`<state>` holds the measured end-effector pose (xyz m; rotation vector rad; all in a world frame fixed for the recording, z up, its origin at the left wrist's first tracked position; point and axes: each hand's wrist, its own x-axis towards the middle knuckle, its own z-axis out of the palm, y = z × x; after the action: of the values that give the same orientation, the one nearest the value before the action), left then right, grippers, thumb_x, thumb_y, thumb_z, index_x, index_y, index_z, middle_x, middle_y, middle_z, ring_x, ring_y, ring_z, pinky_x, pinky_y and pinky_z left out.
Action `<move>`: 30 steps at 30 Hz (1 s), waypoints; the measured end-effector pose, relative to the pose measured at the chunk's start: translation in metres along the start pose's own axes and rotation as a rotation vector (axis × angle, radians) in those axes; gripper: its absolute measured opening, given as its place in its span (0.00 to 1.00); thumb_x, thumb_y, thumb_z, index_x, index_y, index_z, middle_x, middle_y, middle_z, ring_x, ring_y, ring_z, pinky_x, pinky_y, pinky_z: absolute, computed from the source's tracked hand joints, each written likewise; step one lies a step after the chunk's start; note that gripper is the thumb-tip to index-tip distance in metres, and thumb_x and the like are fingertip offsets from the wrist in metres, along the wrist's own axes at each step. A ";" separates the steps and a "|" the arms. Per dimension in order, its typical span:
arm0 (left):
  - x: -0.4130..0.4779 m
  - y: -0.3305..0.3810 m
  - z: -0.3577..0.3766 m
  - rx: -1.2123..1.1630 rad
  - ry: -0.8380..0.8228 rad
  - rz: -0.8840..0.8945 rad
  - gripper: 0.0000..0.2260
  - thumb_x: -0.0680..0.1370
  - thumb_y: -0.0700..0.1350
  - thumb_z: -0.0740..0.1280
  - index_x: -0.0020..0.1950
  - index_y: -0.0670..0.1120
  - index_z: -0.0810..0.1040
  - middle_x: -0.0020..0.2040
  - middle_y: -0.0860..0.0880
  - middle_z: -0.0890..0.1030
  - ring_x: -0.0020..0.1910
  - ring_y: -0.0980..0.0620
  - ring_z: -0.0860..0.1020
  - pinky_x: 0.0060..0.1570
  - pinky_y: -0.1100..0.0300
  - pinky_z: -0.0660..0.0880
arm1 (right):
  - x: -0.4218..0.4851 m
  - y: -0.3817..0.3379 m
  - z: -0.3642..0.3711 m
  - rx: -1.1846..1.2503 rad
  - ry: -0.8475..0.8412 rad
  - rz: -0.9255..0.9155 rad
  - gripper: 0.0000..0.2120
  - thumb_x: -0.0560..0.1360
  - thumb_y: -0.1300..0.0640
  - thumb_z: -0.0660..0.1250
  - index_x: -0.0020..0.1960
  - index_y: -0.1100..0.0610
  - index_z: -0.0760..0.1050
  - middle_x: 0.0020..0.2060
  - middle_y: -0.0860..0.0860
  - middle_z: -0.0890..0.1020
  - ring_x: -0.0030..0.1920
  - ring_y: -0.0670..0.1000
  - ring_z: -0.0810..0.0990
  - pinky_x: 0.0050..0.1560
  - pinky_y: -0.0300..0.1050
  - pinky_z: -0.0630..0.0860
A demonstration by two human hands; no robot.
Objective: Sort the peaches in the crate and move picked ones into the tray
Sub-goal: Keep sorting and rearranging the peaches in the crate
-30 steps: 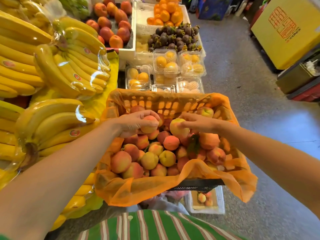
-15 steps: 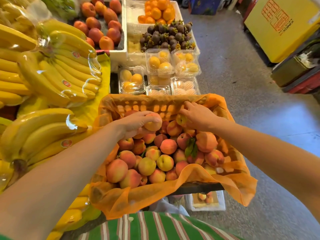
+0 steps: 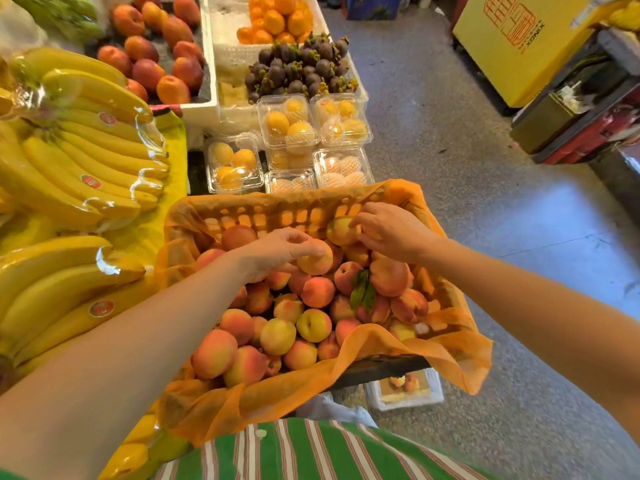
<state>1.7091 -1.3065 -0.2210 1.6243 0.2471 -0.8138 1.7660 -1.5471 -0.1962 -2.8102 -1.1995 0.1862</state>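
Market stall around me. To my left lie bagged bananas (image 3: 79, 161) on a yellow cloth (image 3: 175, 161). Ahead stand white foam boxes (image 3: 211, 81) with red fruit, oranges (image 3: 277, 15) and dark mangosteens (image 3: 298, 67), then clear plastic boxes (image 3: 289, 121) of yellow fruit. On my right, a speckled grey floor (image 3: 450, 140) catches daylight near a yellow carton (image 3: 512, 43).

The crate (image 3: 277, 216) is open on top, so hands can reach the peaches (image 3: 313, 325) from above. Bananas (image 3: 86, 161) crowd its left side and clear boxes (image 3: 291, 123) stand just beyond its far wall. The floor (image 3: 485, 188) lies bare to the right.
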 end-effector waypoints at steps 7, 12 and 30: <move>-0.007 0.007 0.051 0.446 -0.247 -0.070 0.19 0.72 0.51 0.74 0.58 0.44 0.78 0.54 0.46 0.77 0.43 0.50 0.79 0.40 0.56 0.79 | -0.059 -0.011 -0.012 0.237 -0.090 -0.070 0.10 0.75 0.51 0.68 0.54 0.54 0.80 0.46 0.51 0.81 0.47 0.52 0.78 0.47 0.48 0.73; -0.009 -0.005 0.081 0.568 -0.254 -0.061 0.20 0.71 0.54 0.74 0.56 0.43 0.78 0.48 0.47 0.77 0.43 0.50 0.77 0.48 0.50 0.79 | -0.090 -0.026 -0.015 0.411 -0.187 -0.085 0.12 0.74 0.46 0.68 0.53 0.51 0.82 0.50 0.46 0.82 0.50 0.47 0.78 0.50 0.47 0.76; -0.030 0.000 0.121 0.631 -0.275 0.060 0.13 0.81 0.48 0.62 0.63 0.48 0.78 0.56 0.50 0.80 0.52 0.53 0.77 0.50 0.60 0.75 | -0.133 -0.031 -0.005 0.485 -0.517 0.213 0.12 0.77 0.52 0.67 0.59 0.51 0.79 0.54 0.48 0.81 0.54 0.47 0.77 0.56 0.41 0.74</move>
<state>1.6425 -1.4107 -0.2037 2.0565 -0.2831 -1.1271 1.6531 -1.6221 -0.1765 -2.5025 -0.7627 1.1073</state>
